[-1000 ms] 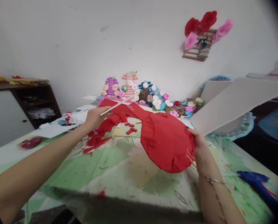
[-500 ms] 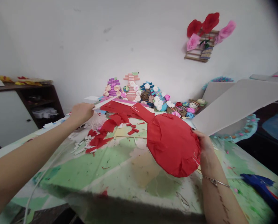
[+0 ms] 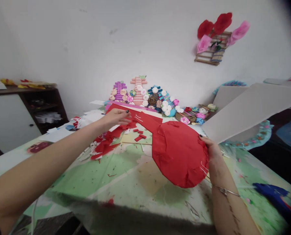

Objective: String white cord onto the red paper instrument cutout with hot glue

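Note:
A round red paper-covered piece with a long neck (image 3: pixel 179 153) is tilted above the table's right half. My right hand (image 3: pixel 212 148) is closed on its right edge, thumb on the near face. White marks or strings show on its neck and lower right. My left hand (image 3: pixel 118 118) is just left of the neck, fingers loosely apart, with nothing visible in it. A white strip shows below my left hand. Red paper scraps (image 3: pixel 105 147) lie beneath and to the left, with small red pieces (image 3: pixel 139 136) beside them.
Flower-decorated stick crafts (image 3: pixel 138 93) line the wall. Grey-white boards (image 3: pixel 248 107) stand at the right, behind a blue glue gun (image 3: pixel 272 192). White scraps and papers (image 3: pixel 59 133) lie at the left of the green-stained table (image 3: pixel 91 182); a dark cabinet (image 3: pixel 41 101) stands beyond.
My left hand has moved right towards the neck and let go of the white strip it held. The red piece has shifted slightly left in view; my right hand still holds it.

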{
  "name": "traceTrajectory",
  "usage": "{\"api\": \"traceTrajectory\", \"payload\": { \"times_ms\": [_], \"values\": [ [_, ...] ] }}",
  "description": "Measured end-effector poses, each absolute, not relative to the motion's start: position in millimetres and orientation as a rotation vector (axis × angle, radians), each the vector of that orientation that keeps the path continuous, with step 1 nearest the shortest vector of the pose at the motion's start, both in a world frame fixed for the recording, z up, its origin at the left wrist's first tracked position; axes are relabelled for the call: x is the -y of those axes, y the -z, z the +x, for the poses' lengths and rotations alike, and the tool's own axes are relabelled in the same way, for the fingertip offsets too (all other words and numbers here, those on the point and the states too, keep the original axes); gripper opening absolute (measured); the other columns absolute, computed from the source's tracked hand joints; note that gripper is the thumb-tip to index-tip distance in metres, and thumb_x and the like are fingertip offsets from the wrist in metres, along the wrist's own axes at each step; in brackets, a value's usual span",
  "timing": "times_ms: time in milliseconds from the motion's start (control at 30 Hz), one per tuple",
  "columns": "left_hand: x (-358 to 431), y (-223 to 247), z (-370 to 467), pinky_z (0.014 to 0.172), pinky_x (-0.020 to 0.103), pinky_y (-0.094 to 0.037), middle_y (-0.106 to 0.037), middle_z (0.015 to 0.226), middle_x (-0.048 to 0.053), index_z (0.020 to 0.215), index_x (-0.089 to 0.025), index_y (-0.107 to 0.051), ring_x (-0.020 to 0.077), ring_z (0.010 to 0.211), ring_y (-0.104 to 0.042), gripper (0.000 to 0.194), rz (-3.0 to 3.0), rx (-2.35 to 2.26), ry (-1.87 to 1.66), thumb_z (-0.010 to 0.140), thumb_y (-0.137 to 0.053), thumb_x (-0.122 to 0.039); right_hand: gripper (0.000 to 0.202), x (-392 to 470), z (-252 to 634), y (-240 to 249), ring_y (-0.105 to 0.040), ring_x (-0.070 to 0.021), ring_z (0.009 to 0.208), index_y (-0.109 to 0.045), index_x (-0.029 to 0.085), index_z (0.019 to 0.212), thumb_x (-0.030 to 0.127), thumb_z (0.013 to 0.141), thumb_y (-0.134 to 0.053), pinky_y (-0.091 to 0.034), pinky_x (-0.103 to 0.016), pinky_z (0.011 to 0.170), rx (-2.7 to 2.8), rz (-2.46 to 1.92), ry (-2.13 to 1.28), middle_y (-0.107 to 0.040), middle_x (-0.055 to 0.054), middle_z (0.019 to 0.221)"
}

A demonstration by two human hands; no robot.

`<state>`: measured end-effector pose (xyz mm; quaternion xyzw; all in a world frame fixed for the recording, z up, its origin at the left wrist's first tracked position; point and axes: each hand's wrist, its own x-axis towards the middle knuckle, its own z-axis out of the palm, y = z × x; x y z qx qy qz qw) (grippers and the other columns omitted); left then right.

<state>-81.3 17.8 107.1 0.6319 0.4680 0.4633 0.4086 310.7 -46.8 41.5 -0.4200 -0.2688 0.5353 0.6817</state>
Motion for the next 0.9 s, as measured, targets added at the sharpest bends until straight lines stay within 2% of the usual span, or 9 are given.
{"api": "traceTrajectory", "payload": {
  "times_ms": [67, 133, 233, 433, 700, 900],
  "values": [
    [-15, -103, -61, 0.076, 0.037, -0.056, -0.071, 0.092, 0.018, 0.087, -0.008, -0.068, 0.0265, 0.080, -0.070, 0.033, 1.394, -1.031, -1.157, 0.069, -0.075, -0.036, 0.019, 44, 310, -41, -0.068, -0.0170, 0.056, -0.069, 0.019, 0.080, 0.014, 0.061, -0.071, -0.057, -0.027, 0.056, 0.608, -0.928, -1.189, -0.074, 0.001, 0.070],
    [-17, -96, -48, 0.073, 0.035, -0.058, -0.071, 0.080, 0.014, 0.079, -0.008, -0.068, 0.0232, 0.071, -0.070, 0.027, 1.263, -0.969, -1.235, 0.061, -0.081, -0.022, 0.019, 41, 310, -40, -0.068, -0.0172, 0.057, -0.069, 0.018, 0.078, 0.012, 0.060, -0.071, -0.057, -0.026, 0.056, 0.617, -0.926, -1.180, -0.073, 0.000, 0.067],
    [-24, -84, -38, 0.073, 0.034, -0.059, -0.071, 0.073, 0.010, 0.075, -0.008, -0.068, 0.0205, 0.068, -0.069, 0.027, 1.149, -0.917, -1.424, 0.053, -0.082, -0.011, 0.021, 38, 311, -40, -0.069, -0.0173, 0.059, -0.070, 0.016, 0.079, 0.010, 0.059, -0.071, -0.058, -0.026, 0.058, 0.632, -0.912, -1.160, -0.073, -0.002, 0.068],
    [-19, -79, -26, 0.074, 0.032, -0.058, -0.073, 0.075, 0.009, 0.086, -0.009, -0.073, 0.0201, 0.070, -0.070, 0.029, 1.314, -0.967, -1.686, 0.058, -0.079, -0.014, 0.020, 36, 310, -38, -0.068, -0.0151, 0.058, -0.069, 0.018, 0.076, 0.008, 0.058, -0.071, -0.058, -0.023, 0.057, 0.614, -0.872, -1.096, -0.073, 0.000, 0.067],
    [-24, -68, -31, 0.084, 0.034, -0.052, -0.073, 0.093, 0.009, 0.097, -0.017, -0.074, 0.0244, 0.086, -0.069, 0.025, 1.914, -1.266, -1.781, 0.075, -0.068, -0.027, 0.023, 35, 308, -37, -0.069, -0.0157, 0.059, -0.069, 0.017, 0.079, 0.008, 0.058, -0.071, -0.059, -0.023, 0.057, 0.587, -0.873, -1.085, -0.073, -0.001, 0.068],
    [-31, -54, -26, 0.094, 0.037, -0.046, -0.066, 0.113, 0.018, 0.114, -0.010, -0.066, 0.0288, 0.106, -0.062, 0.039, 2.440, -1.440, -1.621, 0.086, -0.050, -0.033, 0.021, 35, 303, -35, -0.069, -0.0163, 0.061, -0.069, 0.016, 0.079, 0.009, 0.060, -0.071, -0.059, -0.025, 0.059, 0.595, -0.833, -1.067, -0.073, -0.002, 0.070]
  ]
}}
